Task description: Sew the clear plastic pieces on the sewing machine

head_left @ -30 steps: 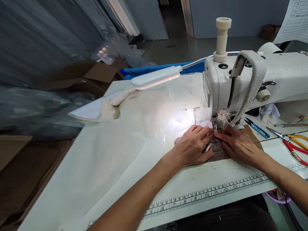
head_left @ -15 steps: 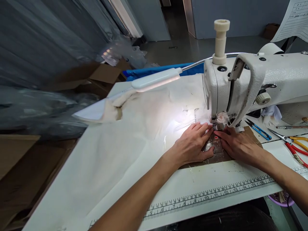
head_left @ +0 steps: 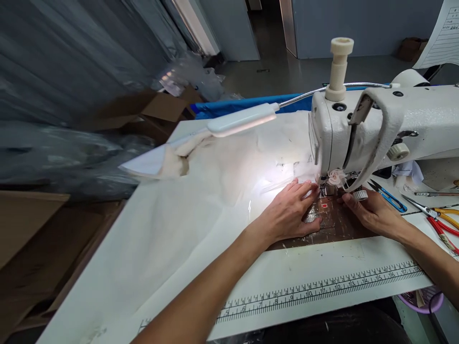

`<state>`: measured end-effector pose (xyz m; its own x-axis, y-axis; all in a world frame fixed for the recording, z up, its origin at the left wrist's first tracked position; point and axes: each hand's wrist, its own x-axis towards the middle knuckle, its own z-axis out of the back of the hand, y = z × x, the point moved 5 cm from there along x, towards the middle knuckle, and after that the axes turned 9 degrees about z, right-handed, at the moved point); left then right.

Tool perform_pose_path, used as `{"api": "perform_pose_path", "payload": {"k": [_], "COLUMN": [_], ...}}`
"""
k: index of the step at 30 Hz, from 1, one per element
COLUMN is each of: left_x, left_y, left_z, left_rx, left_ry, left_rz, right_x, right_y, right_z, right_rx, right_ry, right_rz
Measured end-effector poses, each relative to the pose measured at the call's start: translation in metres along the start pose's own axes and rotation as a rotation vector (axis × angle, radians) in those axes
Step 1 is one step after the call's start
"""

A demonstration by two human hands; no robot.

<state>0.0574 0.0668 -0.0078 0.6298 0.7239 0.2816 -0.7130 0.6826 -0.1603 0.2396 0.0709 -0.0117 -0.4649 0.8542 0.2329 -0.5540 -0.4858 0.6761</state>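
A white sewing machine [head_left: 324, 138] stands on the right, its presser foot [head_left: 327, 190] down near the bed. My left hand [head_left: 292, 210] lies flat on the work surface just left of the foot, fingers stretched and thumb apart. Any thin cloth under its fingertips is hard to make out. To the right of the foot, my right hand [head_left: 380, 212] is curled, its thumb pointing towards the foot. The other fingers are partly hidden behind a white ridged knob [head_left: 360, 195], and what they hold is unclear. A brown, shiny plate [head_left: 333, 227] lies below both hands.
A pale ruffled piece [head_left: 337, 177] hangs by the needle area. Blue thread snips [head_left: 390, 198] and red-handled pliers [head_left: 439, 227] lie on the right. A lamp [head_left: 242, 119] reaches over the table. A printed ruler [head_left: 322, 294] runs along the front edge. Cardboard boxes [head_left: 165, 107] stand left.
My right hand has drawn back to the right, away from the presser foot, uncovering more of the brown plate. My left hand stays in place beside the foot. The view has shifted slightly.
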Motion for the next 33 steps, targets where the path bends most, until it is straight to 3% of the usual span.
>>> {"api": "perform_pose_path", "payload": {"k": [4, 9, 16, 22, 30, 33], "left_x": [-0.001, -0.001, -0.001, 0.000, 0.001, -0.001], "left_y": [0.002, 0.007, 0.012, 0.011, 0.011, 0.012], "left_z": [-0.001, -0.002, -0.009, -0.008, -0.009, -0.005], "left_rx": [-0.053, -0.038, 0.010, -0.008, -0.015, 0.025], "left_ry": [-0.062, -0.118, -0.019, -0.002, -0.044, -0.149], "left_rz": [0.007, 0.124, 0.198, 0.218, 0.213, 0.277], "right_x": [-0.007, -0.006, -0.008, -0.010, -0.010, -0.010], "right_y": [0.002, 0.000, -0.012, -0.024, -0.004, -0.001], "right_z": [-0.001, -0.003, -0.007, -0.009, -0.004, -0.005], "right_rx": [0.058, 0.052, 0.119, 0.192, 0.033, -0.019], "right_ry": [-0.077, -0.096, -0.098, -0.092, -0.085, -0.076], "right_rz": [-0.037, -0.015, -0.045, -0.113, -0.032, -0.013]}}
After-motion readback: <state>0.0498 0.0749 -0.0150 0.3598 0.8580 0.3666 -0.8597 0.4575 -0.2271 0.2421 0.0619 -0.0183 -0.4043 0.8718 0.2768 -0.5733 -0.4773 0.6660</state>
